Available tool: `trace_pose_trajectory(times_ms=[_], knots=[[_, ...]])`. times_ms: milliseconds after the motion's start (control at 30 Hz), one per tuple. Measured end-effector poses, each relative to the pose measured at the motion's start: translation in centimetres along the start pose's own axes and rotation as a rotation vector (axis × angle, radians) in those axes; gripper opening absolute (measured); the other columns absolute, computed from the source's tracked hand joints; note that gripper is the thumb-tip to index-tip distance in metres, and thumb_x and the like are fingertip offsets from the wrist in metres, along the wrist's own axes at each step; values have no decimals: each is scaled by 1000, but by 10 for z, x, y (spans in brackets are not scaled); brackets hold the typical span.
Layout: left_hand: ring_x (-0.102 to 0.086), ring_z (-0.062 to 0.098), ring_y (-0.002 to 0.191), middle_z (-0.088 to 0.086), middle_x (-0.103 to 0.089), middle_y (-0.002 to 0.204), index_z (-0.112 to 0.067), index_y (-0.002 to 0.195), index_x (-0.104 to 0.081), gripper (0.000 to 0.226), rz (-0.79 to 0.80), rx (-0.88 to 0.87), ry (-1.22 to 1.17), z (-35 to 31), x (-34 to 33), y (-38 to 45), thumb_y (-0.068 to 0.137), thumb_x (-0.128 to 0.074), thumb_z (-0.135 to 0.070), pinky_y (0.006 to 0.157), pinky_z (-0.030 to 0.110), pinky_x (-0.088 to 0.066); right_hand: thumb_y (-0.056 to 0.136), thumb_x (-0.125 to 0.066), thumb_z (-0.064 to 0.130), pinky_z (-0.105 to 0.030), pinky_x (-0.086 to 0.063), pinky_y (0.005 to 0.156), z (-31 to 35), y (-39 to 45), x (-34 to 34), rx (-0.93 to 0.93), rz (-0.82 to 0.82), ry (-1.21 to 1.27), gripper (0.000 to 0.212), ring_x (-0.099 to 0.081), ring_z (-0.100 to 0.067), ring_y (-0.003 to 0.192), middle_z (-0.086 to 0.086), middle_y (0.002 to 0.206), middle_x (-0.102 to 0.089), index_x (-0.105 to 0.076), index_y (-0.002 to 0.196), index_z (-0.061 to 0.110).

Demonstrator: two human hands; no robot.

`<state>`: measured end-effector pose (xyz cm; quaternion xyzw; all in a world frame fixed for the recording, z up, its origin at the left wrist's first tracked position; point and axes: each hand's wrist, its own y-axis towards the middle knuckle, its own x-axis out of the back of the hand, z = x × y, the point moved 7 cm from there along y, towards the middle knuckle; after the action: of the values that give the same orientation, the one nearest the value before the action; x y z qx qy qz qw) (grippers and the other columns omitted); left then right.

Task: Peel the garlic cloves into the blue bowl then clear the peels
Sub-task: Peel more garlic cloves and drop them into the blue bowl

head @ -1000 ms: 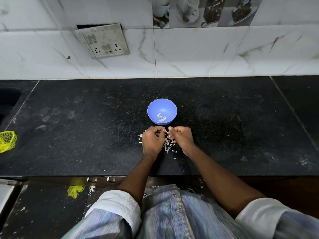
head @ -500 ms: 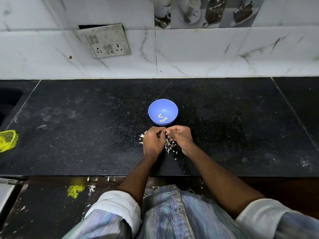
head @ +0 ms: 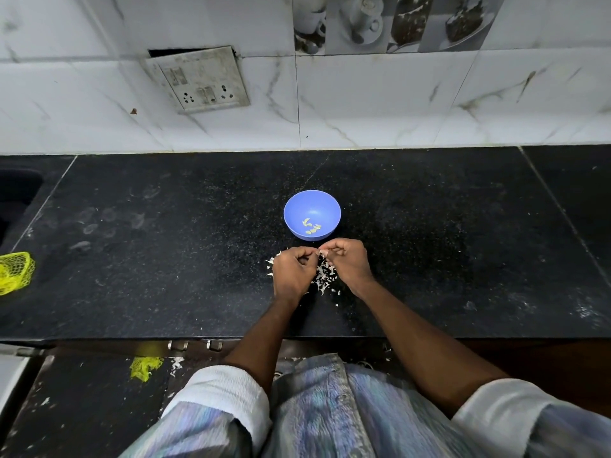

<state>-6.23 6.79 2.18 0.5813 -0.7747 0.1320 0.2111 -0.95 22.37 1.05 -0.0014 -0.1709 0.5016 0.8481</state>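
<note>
A small blue bowl (head: 312, 206) stands on the black counter (head: 165, 259), with several peeled garlic cloves (head: 311, 226) lying in its bottom. Just in front of the bowl my left hand (head: 292, 274) and my right hand (head: 347, 264) are curled together, fingertips meeting over a small garlic clove (head: 319, 252) that is mostly hidden between them. A scatter of white garlic peels (head: 324, 279) lies on the counter under and between both hands.
A yellow mesh bag (head: 15, 272) sits at the counter's left edge, beside a dark sink (head: 16, 193). A wall socket plate (head: 198, 79) hangs on the tiled wall behind. Yellow mesh scrap (head: 145, 366) lies on the floor below.
Both hands stayed in place in front of the bowl, fingers working slightly at the clove between them. The bowl has not moved.
</note>
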Motion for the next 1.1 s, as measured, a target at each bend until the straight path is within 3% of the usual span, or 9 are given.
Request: trace_pose_trajectory(times_ms=[200, 467, 933, 1033, 1100], knots=[[-56, -6, 54, -12, -70, 62, -20, 88, -84, 10, 51, 1, 28, 5, -5, 2, 92, -75, -22, 61, 26, -52, 87, -74, -1, -21, -53, 70, -5, 2, -1, 3, -2, -70, 13, -67, 0, 66, 3, 75, -76, -80, 87, 10], [-72, 2, 75, -11, -80, 89, -17, 92, -84, 14, 55, -80, 91, 6, -7, 4, 94, -70, -16, 67, 34, -58, 88, -73, -1, -20, -53, 68, -2, 2, 0, -16, -19, -73, 12, -67, 1, 65, 1, 77, -77, -80, 87, 9], [-70, 7, 66, -11, -77, 74, -22, 95, -85, 12, 83, -102, 79, 2, -8, 6, 95, -73, -24, 62, 33, -55, 87, -76, 2, -26, -61, 77, -1, 3, 1, -15, -10, -108, 11, -74, -9, 76, 3, 79, -78, -81, 88, 11], [-64, 14, 59, -6, -71, 65, -18, 84, -82, 17, 104, -128, 114, 2, -11, 6, 94, -69, -22, 56, 35, -51, 87, -75, 1, -23, -60, 75, -1, 3, 2, -17, -10, -119, 10, -73, -5, 74, 3, 78, -78, -81, 89, 10], [-57, 22, 56, -1, -62, 58, -14, 68, -68, 25, 113, -147, 157, 1, -12, 6, 92, -63, -19, 53, 39, -45, 87, -75, 0, -21, -57, 72, -2, 3, 2, -20, -15, -114, 10, -72, -1, 70, 3, 77, -77, -80, 89, 8]])
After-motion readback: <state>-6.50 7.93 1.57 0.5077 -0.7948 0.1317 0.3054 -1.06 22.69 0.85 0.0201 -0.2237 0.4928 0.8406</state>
